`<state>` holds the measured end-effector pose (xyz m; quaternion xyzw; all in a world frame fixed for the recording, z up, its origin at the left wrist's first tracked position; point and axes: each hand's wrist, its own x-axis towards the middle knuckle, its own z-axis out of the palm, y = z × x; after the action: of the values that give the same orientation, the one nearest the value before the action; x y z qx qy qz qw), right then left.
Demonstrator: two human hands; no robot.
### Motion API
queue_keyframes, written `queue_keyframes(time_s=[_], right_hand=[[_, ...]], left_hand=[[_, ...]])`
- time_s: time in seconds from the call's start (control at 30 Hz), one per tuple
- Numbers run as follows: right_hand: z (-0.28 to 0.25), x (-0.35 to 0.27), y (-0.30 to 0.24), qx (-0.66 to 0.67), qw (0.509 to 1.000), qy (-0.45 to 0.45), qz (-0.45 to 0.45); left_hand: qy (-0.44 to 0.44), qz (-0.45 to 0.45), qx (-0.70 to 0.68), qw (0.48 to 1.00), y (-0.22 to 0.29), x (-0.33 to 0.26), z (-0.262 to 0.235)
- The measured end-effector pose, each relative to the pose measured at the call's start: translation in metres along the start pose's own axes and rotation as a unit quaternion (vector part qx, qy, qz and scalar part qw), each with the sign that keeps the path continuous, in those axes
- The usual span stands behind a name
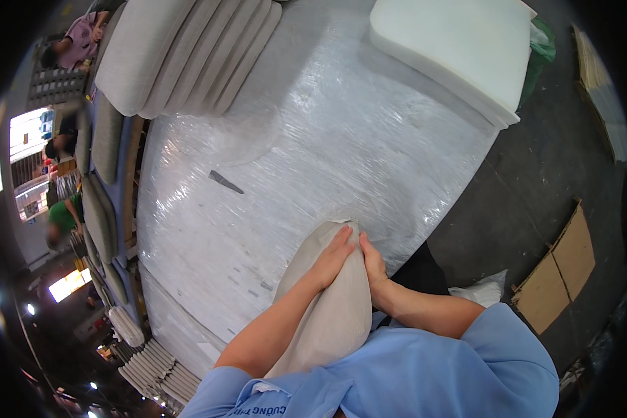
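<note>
A beige fabric-covered cushion stands on edge against my body, its far tip resting over the plastic-wrapped table. My left hand presses on its left face near that tip, fingers together and stretched forward. On the opposite face is my right hand, fingers also pointing away from me. The cushion is held squeezed between the two hands. Part of the cushion's left side is hidden behind my left forearm.
The table is wrapped in clear plastic; a small dark strip lies on it. Stacked beige cushions stand far left, white foam slabs far right. Flattened cardboard lies on the right floor. Other people work at the far left.
</note>
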<state>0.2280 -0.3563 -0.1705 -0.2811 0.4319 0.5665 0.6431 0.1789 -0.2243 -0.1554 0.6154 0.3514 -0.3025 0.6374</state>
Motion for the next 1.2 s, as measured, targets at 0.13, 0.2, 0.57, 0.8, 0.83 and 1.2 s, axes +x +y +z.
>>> queue_keyframes(time_s=[0.13, 0.2, 0.57, 0.8, 0.83, 1.2], right_hand=[[-0.002, 0.02, -0.001, 0.014, 1.0, 0.023, -0.009], [0.001, 0.023, -0.006, 0.005, 0.999, 0.035, -0.012], [-0.004, 0.023, -0.018, -0.071, 0.997, 0.026, -0.022], [-0.028, -0.027, -0.053, -0.258, 0.961, -0.019, -0.098], [-0.035, -0.037, -0.058, -0.288, 0.952, -0.02, -0.099], [-0.012, -0.071, -0.002, -0.399, 0.784, -0.29, -0.378]], left_hand=[[0.012, 0.006, -0.018, 1.0, -0.017, 0.018, -0.003], [0.024, 0.007, -0.021, 0.999, -0.026, 0.027, -0.004], [0.123, 0.035, 0.027, 0.991, -0.061, 0.059, -0.005], [0.174, 0.008, 0.051, 0.983, -0.055, -0.048, -0.025], [0.168, -0.021, 0.049, 0.984, -0.066, -0.077, -0.031], [0.283, -0.192, -0.246, 0.907, -0.198, -0.311, 0.034]])
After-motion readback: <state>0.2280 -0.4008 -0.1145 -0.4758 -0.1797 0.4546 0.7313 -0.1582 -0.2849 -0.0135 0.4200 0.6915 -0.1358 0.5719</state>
